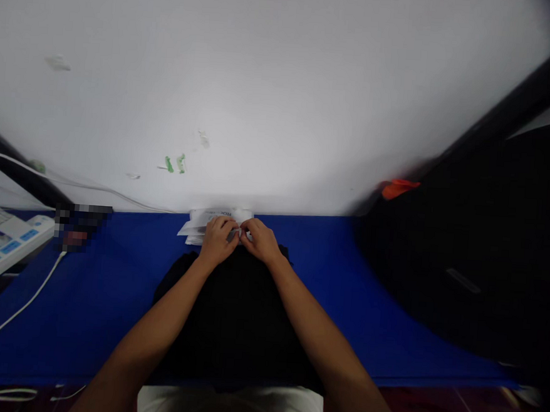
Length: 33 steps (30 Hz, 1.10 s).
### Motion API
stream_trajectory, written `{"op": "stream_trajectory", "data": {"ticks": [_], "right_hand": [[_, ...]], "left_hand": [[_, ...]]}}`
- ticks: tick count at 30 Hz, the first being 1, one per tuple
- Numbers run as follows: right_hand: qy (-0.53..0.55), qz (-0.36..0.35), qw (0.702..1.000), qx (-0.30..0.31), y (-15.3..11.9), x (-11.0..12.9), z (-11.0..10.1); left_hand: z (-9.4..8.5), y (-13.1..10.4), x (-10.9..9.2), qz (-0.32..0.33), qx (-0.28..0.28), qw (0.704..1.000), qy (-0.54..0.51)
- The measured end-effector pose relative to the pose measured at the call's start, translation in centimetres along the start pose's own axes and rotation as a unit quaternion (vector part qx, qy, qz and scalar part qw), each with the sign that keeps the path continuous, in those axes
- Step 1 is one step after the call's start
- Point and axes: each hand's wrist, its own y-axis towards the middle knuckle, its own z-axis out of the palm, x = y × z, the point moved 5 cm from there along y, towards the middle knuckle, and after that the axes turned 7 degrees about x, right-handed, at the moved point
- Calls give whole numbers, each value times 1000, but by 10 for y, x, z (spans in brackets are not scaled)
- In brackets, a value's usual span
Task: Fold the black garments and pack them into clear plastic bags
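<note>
Both L hand [218,241] & R hand [262,241] near white printed pkgs [203,216], over blk cloth [243,317], prob. for fine ctrl; fingers curled, can't tell grip.

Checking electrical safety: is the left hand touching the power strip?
Apart. The head view plainly shows blue surface between the left hand and the power strip.

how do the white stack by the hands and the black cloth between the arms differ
The white stack bears dark lettering; the black cloth shows none. The white stack is small, while the black cloth spreads much wider. The white stack lies by the wall; the black cloth lies nearer the camera. Both lie on the blue surface.
</note>
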Motion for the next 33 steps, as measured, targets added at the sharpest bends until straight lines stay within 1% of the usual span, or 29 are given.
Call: {"op": "stream_trajectory", "data": {"ticks": [9,16,19,26,33], "right_hand": [[-20,56,997,-44,1,-5,1],[-16,91,992,-85,1,-12,0],[-8,99,990,-97,0,-14,-2],[19,104,988,-109,1,-15,-2],[71,55,993,-77,1,-13,-5]], "left_hand": [[-4,1,-2,-55,-18,998,36],[-8,5,-1,-58,-24,997,46],[-10,6,-1,-45,-34,997,57],[-11,7,1,-32,-36,996,69],[-13,3,1,-37,-34,998,45]]}}
